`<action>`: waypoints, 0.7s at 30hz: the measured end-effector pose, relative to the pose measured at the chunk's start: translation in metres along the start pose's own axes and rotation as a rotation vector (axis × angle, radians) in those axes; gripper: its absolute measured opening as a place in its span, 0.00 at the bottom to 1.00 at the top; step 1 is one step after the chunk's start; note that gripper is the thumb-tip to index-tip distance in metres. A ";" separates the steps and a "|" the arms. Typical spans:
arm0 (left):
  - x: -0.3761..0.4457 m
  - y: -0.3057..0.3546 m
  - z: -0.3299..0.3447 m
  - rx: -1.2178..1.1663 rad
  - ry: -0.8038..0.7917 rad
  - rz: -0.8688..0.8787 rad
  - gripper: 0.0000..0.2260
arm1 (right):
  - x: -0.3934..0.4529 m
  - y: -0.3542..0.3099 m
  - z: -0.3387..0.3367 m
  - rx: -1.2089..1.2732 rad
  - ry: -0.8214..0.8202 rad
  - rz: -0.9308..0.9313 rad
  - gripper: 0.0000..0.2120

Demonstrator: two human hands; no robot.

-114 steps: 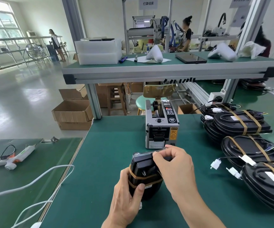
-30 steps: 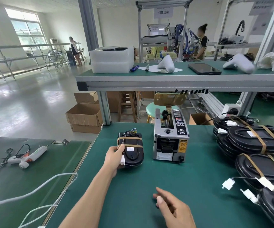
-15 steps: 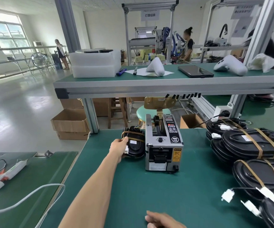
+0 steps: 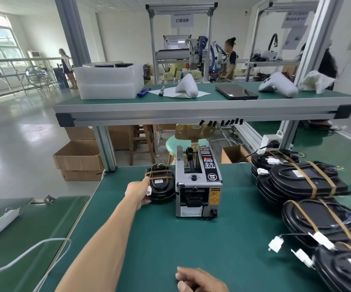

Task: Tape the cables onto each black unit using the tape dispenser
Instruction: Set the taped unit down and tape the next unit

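Head view looks down on a green bench (image 4: 191,245) whose left edge runs diagonally from the near left up to an aluminium post. The left hand (image 4: 138,193) reaches far forward, fingers curled round the near left side of a black unit (image 4: 162,186) that sits flat on the bench. Two tan tape bands cross the far half of the unit, coloured wires poke up at its far end, and a white connector (image 4: 148,191) lies against the hand. The unit stands just beside the left wall of the tape dispenser (image 4: 198,184), almost touching it, and close to the far edge of the bench, past which the floor and cardboard boxes (image 4: 78,160) show. The right hand (image 4: 199,280) rests low at the near edge with its fingers loosely curled and nothing in them. Between that hand and the dispenser the green mat lies open, wide from the left edge to the stacks on the right. Those stacks of taped black units (image 4: 303,182) fill the right side, white plugs (image 4: 275,244) on thin leads hanging toward the middle. An upper shelf (image 4: 202,102) overhangs the far part of the bench, above the dispenser. A lower side bench (image 4: 22,228) to the left carries a white cable (image 4: 33,249).
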State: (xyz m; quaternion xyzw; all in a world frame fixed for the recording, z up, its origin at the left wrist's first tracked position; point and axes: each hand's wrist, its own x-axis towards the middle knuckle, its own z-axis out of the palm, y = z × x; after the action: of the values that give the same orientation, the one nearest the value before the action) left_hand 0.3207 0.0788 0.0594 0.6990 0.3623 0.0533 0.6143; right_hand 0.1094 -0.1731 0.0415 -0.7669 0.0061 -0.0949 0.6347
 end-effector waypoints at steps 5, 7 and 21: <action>-0.040 -0.024 -0.021 -0.006 0.015 0.070 0.13 | -0.003 0.021 -0.026 -0.053 -0.299 -0.004 0.12; -0.063 -0.046 -0.033 -0.007 0.050 0.127 0.11 | -0.007 0.008 -0.023 -0.091 -0.386 -0.002 0.10; -0.232 -0.156 -0.067 0.287 0.083 0.521 0.20 | -0.007 -0.006 -0.055 -0.031 -0.447 0.030 0.08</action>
State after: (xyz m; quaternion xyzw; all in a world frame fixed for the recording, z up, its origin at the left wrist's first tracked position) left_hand 0.0476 -0.0017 0.0218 0.8455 0.1992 0.1858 0.4594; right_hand 0.0933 -0.2247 0.0556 -0.7783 -0.1216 0.0869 0.6099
